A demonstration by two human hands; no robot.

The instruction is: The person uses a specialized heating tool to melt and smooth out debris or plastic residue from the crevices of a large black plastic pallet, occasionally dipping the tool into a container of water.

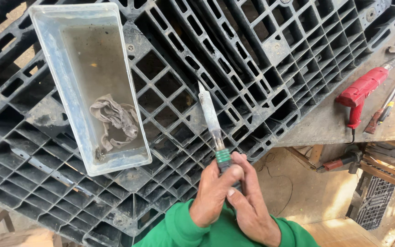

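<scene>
Both my hands grip the handle of a soldering-iron-like tool [210, 115] with a green collar and a long grey pointed tip. My left hand [212, 192] wraps the handle from the left; my right hand [251, 203] closes over it from the right. The tip points up over a black plastic grid pallet [261, 59] lying on the bench. I wear green sleeves.
A clear plastic tub [53, 64] with a dirty rag [115, 120] in it sits on the pallet at the left. A red power tool [361, 90] and hand tools [392, 98] lie on the grey bench at the right. Another red tool [341, 161] lies below.
</scene>
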